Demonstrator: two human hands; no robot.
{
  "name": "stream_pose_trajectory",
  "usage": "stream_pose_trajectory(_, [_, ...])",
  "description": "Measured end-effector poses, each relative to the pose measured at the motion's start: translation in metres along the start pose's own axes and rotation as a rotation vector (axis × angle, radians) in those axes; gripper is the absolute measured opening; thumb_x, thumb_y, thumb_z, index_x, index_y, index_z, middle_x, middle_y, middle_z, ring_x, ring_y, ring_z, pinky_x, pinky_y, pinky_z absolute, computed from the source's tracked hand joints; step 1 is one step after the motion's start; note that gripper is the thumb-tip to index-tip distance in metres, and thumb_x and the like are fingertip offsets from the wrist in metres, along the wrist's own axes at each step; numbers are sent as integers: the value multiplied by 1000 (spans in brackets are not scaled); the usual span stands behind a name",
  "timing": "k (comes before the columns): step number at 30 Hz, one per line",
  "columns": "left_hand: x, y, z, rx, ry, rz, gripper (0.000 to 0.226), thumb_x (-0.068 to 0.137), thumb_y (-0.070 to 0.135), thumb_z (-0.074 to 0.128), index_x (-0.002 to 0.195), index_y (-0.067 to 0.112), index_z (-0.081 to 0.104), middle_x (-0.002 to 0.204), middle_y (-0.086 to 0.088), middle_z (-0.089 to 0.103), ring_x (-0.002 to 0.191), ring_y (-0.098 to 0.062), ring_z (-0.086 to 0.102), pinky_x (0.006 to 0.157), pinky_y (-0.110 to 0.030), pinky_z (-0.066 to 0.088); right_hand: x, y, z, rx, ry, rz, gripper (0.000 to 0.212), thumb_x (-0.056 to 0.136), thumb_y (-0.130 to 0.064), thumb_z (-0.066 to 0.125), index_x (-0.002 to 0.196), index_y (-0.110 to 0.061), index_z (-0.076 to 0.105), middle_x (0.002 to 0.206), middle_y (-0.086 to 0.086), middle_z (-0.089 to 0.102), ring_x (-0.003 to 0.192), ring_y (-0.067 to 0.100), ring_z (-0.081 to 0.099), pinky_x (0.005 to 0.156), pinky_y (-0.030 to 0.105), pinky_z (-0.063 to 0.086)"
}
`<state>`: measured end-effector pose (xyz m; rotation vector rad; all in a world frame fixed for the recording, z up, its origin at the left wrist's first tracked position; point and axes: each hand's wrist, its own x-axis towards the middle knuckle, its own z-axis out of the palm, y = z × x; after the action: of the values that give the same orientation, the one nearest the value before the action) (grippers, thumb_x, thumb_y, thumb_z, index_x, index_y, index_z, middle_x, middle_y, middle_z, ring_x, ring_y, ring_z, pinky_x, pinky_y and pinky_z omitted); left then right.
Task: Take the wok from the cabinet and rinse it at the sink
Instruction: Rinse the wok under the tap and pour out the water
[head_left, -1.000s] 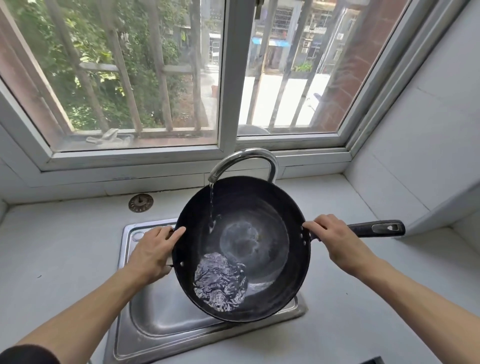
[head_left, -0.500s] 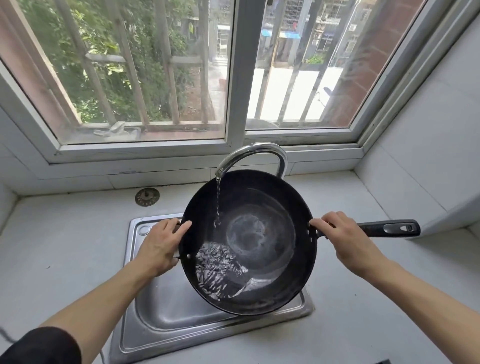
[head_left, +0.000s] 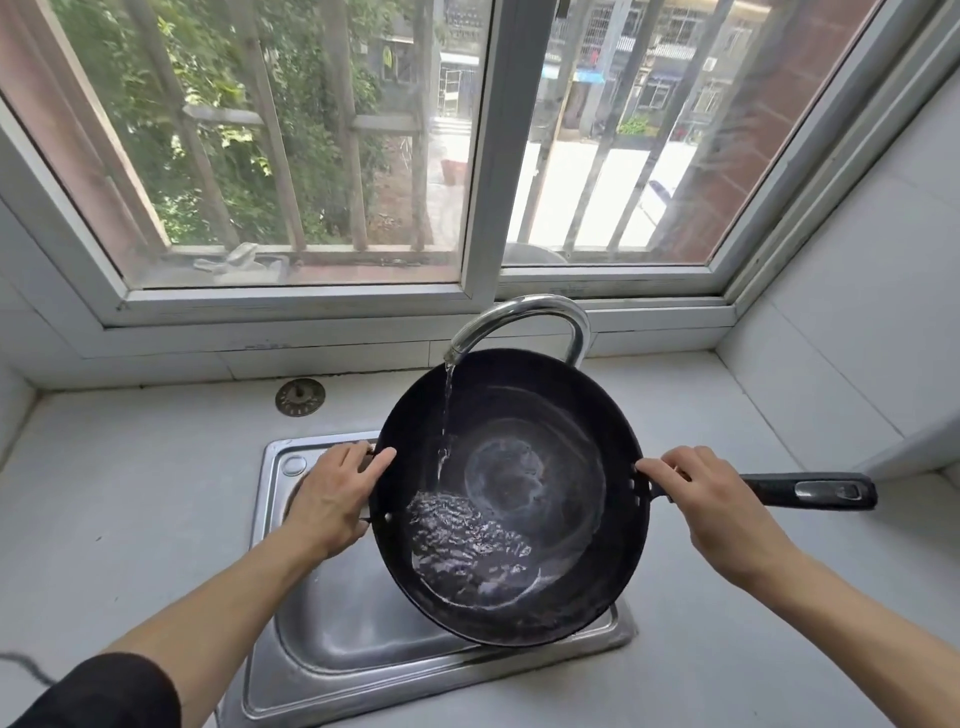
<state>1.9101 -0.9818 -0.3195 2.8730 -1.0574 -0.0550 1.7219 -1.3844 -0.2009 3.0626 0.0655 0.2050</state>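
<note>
Over sink (head_left: 332, 644) | one wok (head_left: 519, 499) | two hands: left hand (head_left: 332, 499), right hand (head_left: 722, 514)

There was one wok (head_left: 540, 499), one faucet (head_left: 524, 317), one steel sink (head_left: 337, 639), one round drain strainer (head_left: 300, 397), and two hands: left hand (head_left: 332, 499), right hand (head_left: 722, 509).

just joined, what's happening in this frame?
A person is rinsing a wok over the sink. The left hand grips the small side handle at the rim, and the right hand grips the long handle close to the pan. The faucet is running into the tilted wok, and water pools in its lower near-left part. A strainer lies on the counter behind the sink.
</note>
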Motion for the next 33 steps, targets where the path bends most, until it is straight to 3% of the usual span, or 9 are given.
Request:
stream_pose_trajectory(6, [9,12,14,-19,-20,25,104,48,34,85,142,18,44,119,-9,54,104,-29,53,92,-39,50,-8,1,-21,-72,9,7,79,52,26,59,117,-18,59,95,1,55,80,25,50,61,35,45])
stream_pose_trajectory(12, [16,24,20,-45,-14,37,108,39,31,91,138,18,49,116,-11,56,103,-31,55,91,-41,51,-16,-4,-37,-134,37,19,79,48,26,50,114,-15,62,90,4,55,75,27,50,57,36,45])
stream_pose_trajectory(23, [20,35,22,-64,3,76,103,41,40,92,133,17,52,110,-14,59,96,-32,58,86,-41,54,-19,-9,-50,-202,18,17,83,44,25,44,116,-14,62,89,3,54,73,27,49,55,35,45])
stream_pose_trajectory(29, [21,35,21,-52,16,85,101,41,42,92,132,20,53,111,-13,59,96,-32,59,87,-41,53,-23,-10,-48,-209,38,-6,78,56,8,15,115,-14,61,88,4,54,72,28,49,54,37,45])
stream_pose_trajectory(33, [16,21,17,-39,7,60,109,36,33,93,136,21,50,114,-11,57,99,-30,57,87,-41,53,-24,-11,-34,-195,-5,40,87,45,25,44,119,-19,57,90,2,53,72,26,46,54,37,43])
